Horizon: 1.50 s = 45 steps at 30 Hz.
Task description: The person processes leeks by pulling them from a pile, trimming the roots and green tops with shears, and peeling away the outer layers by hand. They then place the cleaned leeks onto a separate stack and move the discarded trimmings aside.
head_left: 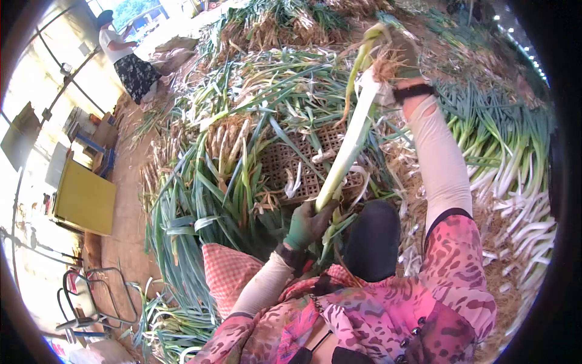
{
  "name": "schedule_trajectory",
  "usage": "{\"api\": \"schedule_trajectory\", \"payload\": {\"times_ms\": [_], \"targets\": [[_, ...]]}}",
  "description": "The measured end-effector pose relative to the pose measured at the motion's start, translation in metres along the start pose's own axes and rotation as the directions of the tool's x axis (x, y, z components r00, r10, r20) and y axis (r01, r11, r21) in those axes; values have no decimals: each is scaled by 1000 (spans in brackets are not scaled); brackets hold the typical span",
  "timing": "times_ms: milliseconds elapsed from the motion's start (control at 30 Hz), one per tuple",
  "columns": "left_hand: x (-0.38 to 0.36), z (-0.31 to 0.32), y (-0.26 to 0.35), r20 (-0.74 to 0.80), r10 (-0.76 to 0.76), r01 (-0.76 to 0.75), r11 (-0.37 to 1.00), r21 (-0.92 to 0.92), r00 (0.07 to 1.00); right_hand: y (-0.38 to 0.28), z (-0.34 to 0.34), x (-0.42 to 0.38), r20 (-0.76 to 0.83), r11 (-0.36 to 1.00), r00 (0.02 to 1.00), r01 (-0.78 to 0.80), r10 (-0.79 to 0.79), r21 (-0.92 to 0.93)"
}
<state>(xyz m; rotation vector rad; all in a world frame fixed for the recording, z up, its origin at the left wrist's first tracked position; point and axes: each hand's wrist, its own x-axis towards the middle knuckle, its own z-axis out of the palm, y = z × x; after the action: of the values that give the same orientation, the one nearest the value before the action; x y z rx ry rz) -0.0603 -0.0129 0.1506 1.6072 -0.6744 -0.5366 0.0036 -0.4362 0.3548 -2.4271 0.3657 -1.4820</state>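
Note:
A long leek [348, 148] is stretched at a slant in front of me, pale and thick, its root end pointing away. My left hand [308, 226], in a dark green glove, is closed round its lower part near my lap. At the far end my right hand [405, 57], also gloved, is closed by the leek's brown roots [386, 65]; its fingers are partly hidden. A yellowed leaf [357, 64] bends over and hangs beside the roots. Below the leek lies a brown plastic crate [279, 164] with peeled scraps on it.
Untrimmed leeks [182, 206] are heaped to the left, and more bundles [273, 24] lie at the back. Cleaned leeks [509, 145] line the right side. A person [124, 57] stands at the far left, beyond a yellow panel [85, 194] and a metal-framed chair [97, 297].

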Motion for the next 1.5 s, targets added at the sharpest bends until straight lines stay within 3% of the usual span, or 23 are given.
{"api": "schedule_trajectory", "payload": {"times_ms": [67, 200, 300, 367, 400, 467, 533, 600, 633, 667, 700, 733, 800, 867, 933, 967, 1067, 1100, 1133, 1167, 1200, 1400, 1500], "targets": [[-29, -3, -37, -146, 5, -18, 996, -86, 989, 14, -13, 27, 1, 986, 999, -34, 35, -161], [-52, -49, -92, -364, 48, 97, 924, 369, 930, 30, -67, 51, -48, 926, 997, 36, -58, -375], [-12, -70, -95, -345, -321, 287, 946, -148, 882, 43, -85, 13, 63, 876, 993, 114, -96, -469], [11, -77, -89, -327, -106, -86, 848, -522, 939, 59, -82, -55, 245, 843, 968, 174, -52, -508], [19, -81, -73, -370, -104, -68, 904, -422, 923, 71, -78, -101, 364, 828, 931, 206, -3, -521], [31, -100, -80, -433, 56, -161, 965, -209, 900, 82, -72, -189, 625, 805, 764, 267, 158, -530], [34, -128, -61, -322, -231, 81, 904, -420, 918, 89, -69, -277, 828, 799, 458, 338, 322, -497], [36, -156, -31, -371, -34, -26, 988, -154, 928, 88, -64, -342, 898, 812, 86, 397, 432, -429], [39, -165, -25, -381, -39, -59, 969, -242, 924, 82, -56, -360, 890, 819, -42, 413, 454, -398], [40, -178, -18, -395, -119, 24, 971, -238, 911, 83, -43, -368, 882, 825, -122, 430, 456, -367], [46, -188, -26, -445, -14, -107, 963, -246, 896, 80, -26, -365, 881, 825, -150, 448, 449, -344], [50, -201, -22, -478, 37, -118, 983, -139, 878, 78, -5, -351, 901, 824, -118, 466, 418, -321], [46, -208, 20, -465, 11, -144, 957, -251, 885, 71, 48, -298, 951, 799, 66, 527, 301, -290], [53, -219, 36, -448, 38, -177, 946, -273, 893, 38, 100, -215, 886, 800, 463, 529, 8, -284], [58, -224, 53, -439, 79, -244, 911, -333, 895, -43, 106, -119, 476, 887, 784, 462, -398, -20], [57, -223, 67, -452, 74, -252, 903, -347, 889, -98, 99, -68, 169, 830, 815, 528, -555, 178], [58, -216, 106, -441, 68, -252, 892, -375, 895, -178, 122, -34, 148, 664, 655, 681, -741, 309], [61, -214, 110, -413, 81, -265, 873, -410, 907, -208, 134, -52, 271, 506, 731, 117, -627, 855], [63, -212, 114, -387, 96, -277, 852, -445, 917, -235, 125, -74, 356, 478, 631, 27, -689, 878], [64, -210, 117, -361, 109, -285, 830, -480, 926, -262, 115, -96, 433, 469, 519, -69, -737, 881], [60, -198, 130, -366, 102, -296, 798, -526, 925, -277, 102, -120, 683, 625, 362, -279, -635, 729], [58, -194, 137, -382, 79, -267, 840, -471, 921, -268, 60, -181, 863, 813, 315, -317, -396, 488], [60, -187, 133, -342, 53, -227, 840, -493, 938, -261, 45, -178, 833, 775, 387, -348, -395, 528]]}}
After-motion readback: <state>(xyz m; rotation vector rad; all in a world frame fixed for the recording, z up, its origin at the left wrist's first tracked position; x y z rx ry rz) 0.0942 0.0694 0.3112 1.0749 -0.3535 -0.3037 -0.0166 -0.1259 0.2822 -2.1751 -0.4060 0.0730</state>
